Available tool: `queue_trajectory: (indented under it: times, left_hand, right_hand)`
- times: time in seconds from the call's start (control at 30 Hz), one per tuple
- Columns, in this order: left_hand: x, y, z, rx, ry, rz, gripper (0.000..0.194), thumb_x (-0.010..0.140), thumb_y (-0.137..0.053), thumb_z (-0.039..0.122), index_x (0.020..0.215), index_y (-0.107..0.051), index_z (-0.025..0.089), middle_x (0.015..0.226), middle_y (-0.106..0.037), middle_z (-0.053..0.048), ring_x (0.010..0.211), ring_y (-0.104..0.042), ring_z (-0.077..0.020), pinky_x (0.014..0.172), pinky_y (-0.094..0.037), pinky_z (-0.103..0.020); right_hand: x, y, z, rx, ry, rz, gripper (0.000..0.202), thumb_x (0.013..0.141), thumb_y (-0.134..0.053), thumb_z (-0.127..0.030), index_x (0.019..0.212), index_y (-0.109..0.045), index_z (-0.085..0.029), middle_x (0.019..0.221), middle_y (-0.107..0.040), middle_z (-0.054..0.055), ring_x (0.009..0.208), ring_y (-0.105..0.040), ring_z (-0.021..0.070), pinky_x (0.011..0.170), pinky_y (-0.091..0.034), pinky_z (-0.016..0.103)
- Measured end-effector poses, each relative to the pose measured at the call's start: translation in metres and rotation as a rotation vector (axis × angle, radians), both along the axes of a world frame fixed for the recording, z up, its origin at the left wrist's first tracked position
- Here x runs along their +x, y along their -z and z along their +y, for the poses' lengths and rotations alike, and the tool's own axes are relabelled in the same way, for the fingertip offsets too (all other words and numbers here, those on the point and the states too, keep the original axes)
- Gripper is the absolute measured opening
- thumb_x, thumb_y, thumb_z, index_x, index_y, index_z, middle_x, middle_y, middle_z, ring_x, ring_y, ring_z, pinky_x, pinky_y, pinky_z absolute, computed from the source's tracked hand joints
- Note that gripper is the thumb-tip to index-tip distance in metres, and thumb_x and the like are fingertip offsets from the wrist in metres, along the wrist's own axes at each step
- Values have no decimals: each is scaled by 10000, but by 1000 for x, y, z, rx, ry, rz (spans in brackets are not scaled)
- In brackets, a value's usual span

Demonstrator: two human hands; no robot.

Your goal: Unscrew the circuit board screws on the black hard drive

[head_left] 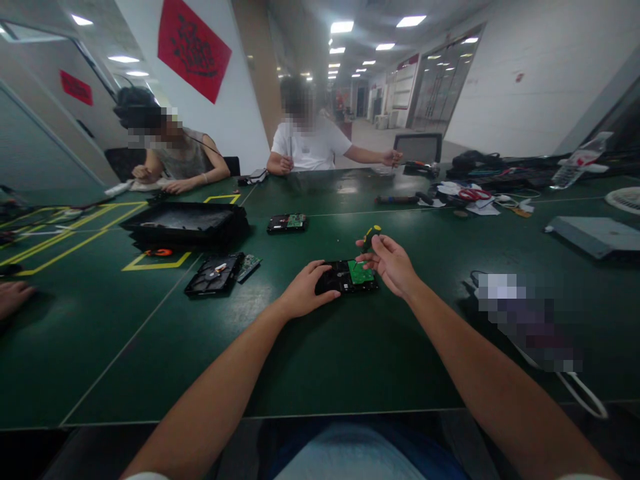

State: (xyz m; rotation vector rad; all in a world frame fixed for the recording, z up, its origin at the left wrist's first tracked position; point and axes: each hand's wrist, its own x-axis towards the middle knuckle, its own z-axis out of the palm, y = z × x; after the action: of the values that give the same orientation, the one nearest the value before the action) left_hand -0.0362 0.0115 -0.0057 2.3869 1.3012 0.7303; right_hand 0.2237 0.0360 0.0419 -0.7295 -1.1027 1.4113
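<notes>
A black hard drive (pixel 342 275) with a green circuit board (pixel 361 272) facing up lies flat on the table in front of me. My left hand (pixel 306 291) grips its left end, thumb on the near edge and fingers on the far edge. In my right hand (pixel 391 262) is a small screwdriver (pixel 371 235) with a green and yellow handle, held tilted between the fingertips. Its shaft points down at the circuit board; whether the tip touches a screw I cannot tell. Left of my hands lies a black tray (pixel 209 275) holding small bits, beside a loose circuit board (pixel 249 268).
Another hard drive (pixel 287 223) lies farther back, near a larger black bin (pixel 185 223). A pixelated pouch (pixel 525 320) and a grey box (pixel 595 235) are at right. Scissors (pixel 474 195) lie on papers. Two people sit opposite; another person's hand (pixel 15 298) rests at far left.
</notes>
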Motion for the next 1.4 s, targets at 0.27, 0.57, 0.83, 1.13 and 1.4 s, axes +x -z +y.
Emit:
queue_trajectory:
  times: [0.27,0.57,0.83,1.13,1.4]
  left_hand:
    - [-1,0,-1,2,3,3,728,894,-719,584,1483,-522,205,1572,-451,-162,1448,-484,-351,1232,-404,-519]
    - [0,-1,-1,3,0,-4,725,890,-723,585,1477,-530,207,1572,-452,-161,1441,-494,-353,1226,-414,-515]
    - [0,-1,-1,-2,-1,-1,721,891,-728,572,1483,-528,212,1572,-454,-160,1442,-493,-351,1223,-415,-525]
    - [0,0,-1,1,0,-1,731,894,-716,589,1484,-529,200,1569,-455,-163,1442,-494,-345,1233,-407,-505]
    - [0,-3,-2,-5,-1,-5,715,890,-722,579,1473,-535,210,1573,-454,-159,1442,-493,-350,1225,-414,-516]
  right_hand:
    - [-2,0,0,4,-26,30,373,906,-745,-552,1084,-681,-230,1105,-775,56,795,-758,150,702,-614,263]
    - [0,1,0,26,-32,0,340,899,-772,-502,1089,-688,-233,1105,-767,41,768,-744,127,649,-582,229]
    - [-1,0,0,7,-11,11,366,855,-814,-514,1037,-668,-231,1103,-777,49,764,-744,126,641,-577,225]
    - [0,-1,0,31,-20,14,351,874,-795,-508,1089,-690,-251,1077,-767,27,708,-709,102,576,-529,204]
    - [0,-3,-1,24,-3,15,357,845,-824,-510,1040,-679,-248,1129,-768,38,768,-732,127,634,-574,235]
